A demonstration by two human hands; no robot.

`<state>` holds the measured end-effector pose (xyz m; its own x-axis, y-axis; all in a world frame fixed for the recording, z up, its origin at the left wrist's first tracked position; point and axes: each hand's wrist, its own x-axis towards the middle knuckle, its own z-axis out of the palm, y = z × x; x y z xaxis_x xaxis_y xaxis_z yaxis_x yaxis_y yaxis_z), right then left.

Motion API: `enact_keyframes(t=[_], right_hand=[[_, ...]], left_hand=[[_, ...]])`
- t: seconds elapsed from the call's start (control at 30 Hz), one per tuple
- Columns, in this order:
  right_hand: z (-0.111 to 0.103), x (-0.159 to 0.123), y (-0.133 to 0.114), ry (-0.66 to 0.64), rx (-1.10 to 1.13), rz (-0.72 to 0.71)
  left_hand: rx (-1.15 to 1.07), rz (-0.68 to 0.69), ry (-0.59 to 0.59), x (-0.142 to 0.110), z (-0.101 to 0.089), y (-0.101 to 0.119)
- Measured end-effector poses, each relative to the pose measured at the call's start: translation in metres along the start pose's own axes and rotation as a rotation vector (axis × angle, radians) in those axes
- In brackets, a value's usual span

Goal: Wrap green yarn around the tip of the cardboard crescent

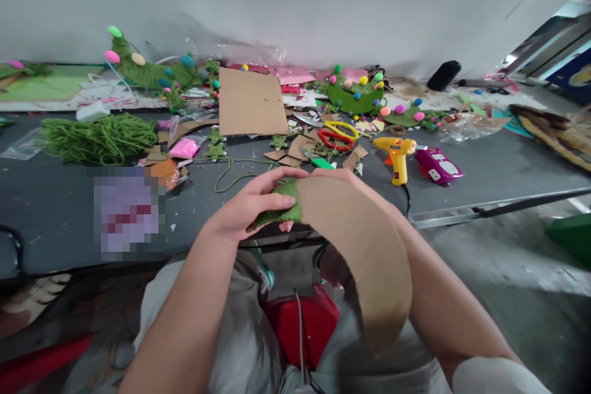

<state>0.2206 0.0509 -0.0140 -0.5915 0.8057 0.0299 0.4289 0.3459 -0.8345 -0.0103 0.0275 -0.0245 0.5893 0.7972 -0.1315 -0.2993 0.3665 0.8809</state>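
A crescent-shaped piece of brown cardboard [364, 246] is held in front of me over my lap; its upper tip is wrapped in green yarn [281, 209]. My left hand [252, 206] is closed around that yarn-wrapped tip, thumb on top. My right hand [339, 177] is mostly hidden behind the cardboard and grips it from the back; only knuckles show. A green yarn strand [233, 175] trails across the dark table toward the hands.
The dark table [55, 209] carries a green yarn heap [99, 138], a cardboard sheet [252, 101], red and yellow scissors [337, 134], a yellow glue gun [397, 157], a purple packet [438, 166], cardboard scraps and pom-pom-decorated green crescents [355, 95]. A red stool [300, 326] is beneath me.
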Motion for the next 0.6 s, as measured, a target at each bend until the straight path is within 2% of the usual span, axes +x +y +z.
enact_keyframes(t=[0.07, 0.27, 0.47, 0.6], right_hand=[[-0.003, 0.003, -0.001, -0.057, -0.027, -0.073], [-0.004, 0.009, 0.008, -0.011, -0.042, -0.159], [-0.014, 0.011, 0.011, -0.219, 0.066, -0.104], [-0.015, 0.01, 0.006, -0.22, -0.037, -0.032]], left_hand=[[0.03, -0.054, -0.055, -0.001, -0.002, -0.001], [0.156, -0.197, -0.137, 0.001, -0.005, 0.0], [0.345, -0.3, -0.143, 0.005, -0.002, 0.003], [0.465, -0.304, -0.088, 0.007, 0.0, 0.002]])
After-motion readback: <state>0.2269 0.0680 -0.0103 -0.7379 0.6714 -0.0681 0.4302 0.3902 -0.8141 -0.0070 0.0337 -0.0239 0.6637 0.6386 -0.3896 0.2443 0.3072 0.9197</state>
